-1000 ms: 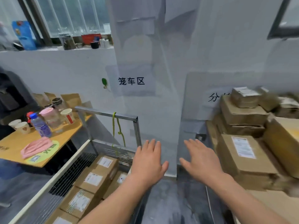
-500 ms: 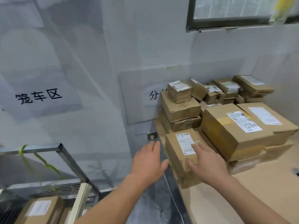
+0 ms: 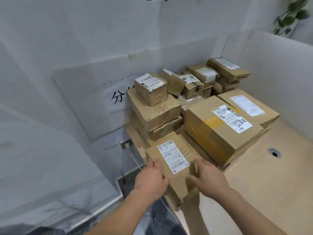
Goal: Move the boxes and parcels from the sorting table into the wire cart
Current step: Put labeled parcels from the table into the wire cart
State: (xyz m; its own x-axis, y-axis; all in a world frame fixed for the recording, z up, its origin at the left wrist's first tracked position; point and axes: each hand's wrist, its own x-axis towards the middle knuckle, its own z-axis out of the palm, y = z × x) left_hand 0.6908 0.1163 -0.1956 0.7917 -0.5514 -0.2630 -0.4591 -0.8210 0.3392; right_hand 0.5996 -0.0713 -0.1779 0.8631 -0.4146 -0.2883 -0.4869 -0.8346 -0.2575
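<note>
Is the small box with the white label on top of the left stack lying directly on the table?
No, the small box lies on the stack of larger boxes.

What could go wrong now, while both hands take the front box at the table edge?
1. The front box hangs partly over the table edge, and its near corner looks crushed; it might slip or buckle when lifted.
2. The left hand and right hand touch it with fairly straight fingers, so the hold may be weak.
3. A white cable runs just beside it and could snag.
</note>
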